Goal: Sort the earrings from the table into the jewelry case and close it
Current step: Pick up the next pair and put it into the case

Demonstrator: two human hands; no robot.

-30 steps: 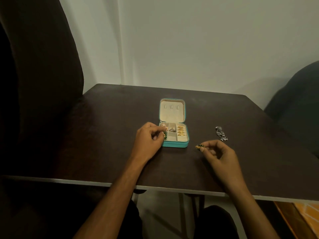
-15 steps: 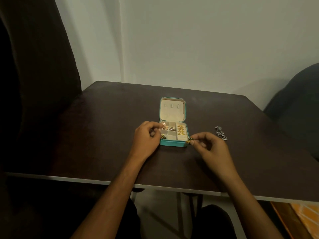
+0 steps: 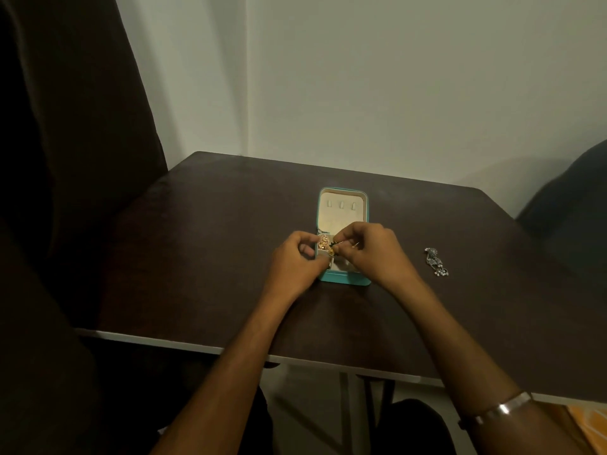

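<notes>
Room: pale plain wall behind a dark brown wooden worktop (image 3: 203,257); dark curtain (image 3: 72,126) left.
Head view, case: small teal zip jewelry case (image 3: 343,280) lies open, cream-lined lid (image 3: 341,210) flat beyond the grip.
Right grip: right hand (image 3: 371,254) over the tray, fingertips pinching a small green-and-gold earring (image 3: 332,251) above a left-side compartment.
Left grip: left hand (image 3: 295,264) curled at the case's left edge; whether it holds anything I cannot tell.
Done: gold filigree earring (image 3: 323,243) already inside, just beyond the pinch.
Left: silver beaded dangle earrings (image 3: 435,261) lie well right of the grip; lid unclosed.
Room to move: bare worktop right and nearward; near edge well behind the wrists.
</notes>
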